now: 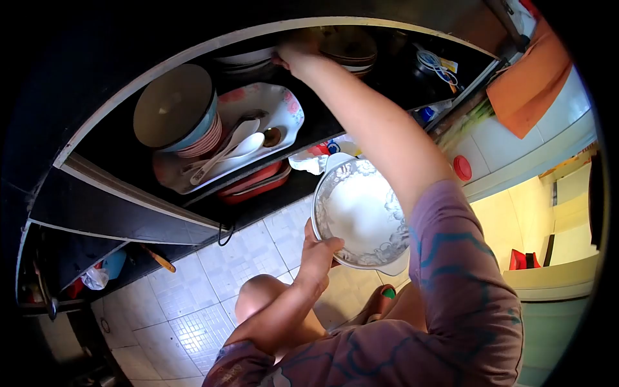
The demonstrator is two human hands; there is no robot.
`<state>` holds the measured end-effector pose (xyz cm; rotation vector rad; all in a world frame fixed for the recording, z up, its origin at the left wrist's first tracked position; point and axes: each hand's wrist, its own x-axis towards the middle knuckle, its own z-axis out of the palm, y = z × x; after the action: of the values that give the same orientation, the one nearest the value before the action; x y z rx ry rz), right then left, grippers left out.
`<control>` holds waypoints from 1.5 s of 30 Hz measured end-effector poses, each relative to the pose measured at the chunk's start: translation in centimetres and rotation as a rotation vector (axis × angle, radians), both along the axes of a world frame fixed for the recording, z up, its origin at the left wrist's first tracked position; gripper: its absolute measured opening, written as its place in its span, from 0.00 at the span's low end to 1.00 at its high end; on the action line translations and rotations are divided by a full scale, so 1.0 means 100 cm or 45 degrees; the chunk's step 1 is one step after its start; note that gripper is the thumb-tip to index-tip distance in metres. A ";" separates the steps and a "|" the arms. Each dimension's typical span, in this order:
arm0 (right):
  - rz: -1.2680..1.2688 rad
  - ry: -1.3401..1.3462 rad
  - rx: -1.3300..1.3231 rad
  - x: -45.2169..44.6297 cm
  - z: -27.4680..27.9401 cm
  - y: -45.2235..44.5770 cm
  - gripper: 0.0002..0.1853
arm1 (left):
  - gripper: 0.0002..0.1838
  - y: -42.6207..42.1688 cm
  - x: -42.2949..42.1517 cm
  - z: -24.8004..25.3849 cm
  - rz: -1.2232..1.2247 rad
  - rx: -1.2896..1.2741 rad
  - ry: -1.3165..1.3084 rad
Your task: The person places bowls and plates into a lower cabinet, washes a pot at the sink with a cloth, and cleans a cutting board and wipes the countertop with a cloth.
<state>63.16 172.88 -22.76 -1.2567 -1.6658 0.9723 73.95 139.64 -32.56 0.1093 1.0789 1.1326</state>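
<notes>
My left hand [318, 253] grips the near rim of a white two-handled serving bowl [361, 209] with a grey floral border, thumb on the inside. The bowl is tilted toward me, below the cabinet shelf. My right hand [296, 54] reaches deep into the cabinet, beside a stack of white plates [245, 59]. Its fingertips are near the plates' edge, but shadow hides most of the fingers. To its right stand stacked bowls [351, 48]. In front lies a floral tray [284, 106] with white spoons [245, 143] on it.
A stack of bowls [174, 106] stands at the tray's left end. Red trays [255, 184] sit on the lower shelf. A coiled cable [435, 64] lies at the shelf's right. An orange cloth [529, 80] hangs at right. The cabinet's front edge [145, 193] runs below the shelf.
</notes>
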 end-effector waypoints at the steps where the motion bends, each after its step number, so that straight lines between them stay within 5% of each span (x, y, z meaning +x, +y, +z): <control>1: -0.032 0.081 -0.108 -0.007 -0.001 0.000 0.26 | 0.39 0.001 -0.002 0.002 -0.003 -0.005 0.009; 4: 0.097 -0.142 0.196 -0.029 -0.038 0.045 0.32 | 0.39 -0.002 -0.004 0.007 0.025 0.023 0.002; 7: 0.156 -0.514 0.032 -0.020 0.001 -0.004 0.34 | 0.39 -0.004 -0.005 0.006 0.022 0.039 -0.028; 10: 0.057 0.018 -0.170 -0.036 -0.013 0.005 0.36 | 0.34 -0.006 -0.008 0.005 0.018 0.067 0.014; 13: 0.057 -0.374 -0.066 -0.029 -0.015 0.002 0.33 | 0.33 -0.005 -0.011 0.003 0.036 0.072 0.009; 15: -0.033 -0.652 0.431 -0.021 -0.020 -0.004 0.16 | 0.36 -0.003 -0.012 0.004 0.024 0.043 -0.006; 17: 0.166 -0.579 0.188 -0.010 -0.020 0.006 0.16 | 0.39 0.000 -0.013 0.003 0.021 0.021 -0.016; 22: -0.286 -1.113 0.825 0.111 0.017 0.046 0.18 | 0.39 -0.001 -0.012 0.003 0.035 0.003 0.012; 24: -0.424 -0.670 0.756 0.191 -0.025 0.155 0.18 | 0.39 -0.001 -0.013 0.005 0.039 0.019 0.005; 26: -0.459 -0.571 0.657 0.209 -0.018 0.156 0.18 | 0.39 -0.002 -0.014 0.006 0.043 0.035 -0.002; 29: -0.412 -0.097 -0.057 0.186 0.013 0.086 0.20 | 0.38 -0.002 -0.014 0.003 0.036 0.013 0.006; 36: -0.429 -0.021 -0.135 0.168 0.013 0.095 0.21 | 0.38 0.003 -0.011 0.004 0.044 -0.022 -0.018; 39: -0.222 -0.354 -0.309 0.173 0.009 0.118 0.24 | 0.39 0.003 -0.010 0.003 0.037 -0.020 -0.022; 42: -0.210 0.420 -0.247 0.170 -0.019 0.144 0.13 | 0.39 0.002 -0.009 0.001 0.019 -0.011 -0.022; 45: -0.269 0.299 -0.350 0.168 -0.013 0.139 0.09 | 0.39 0.002 -0.009 0.001 0.011 -0.014 -0.013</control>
<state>79.92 186.81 -24.06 -1.4045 -1.2224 1.1949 73.04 139.85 -32.48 0.0899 1.0771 1.1339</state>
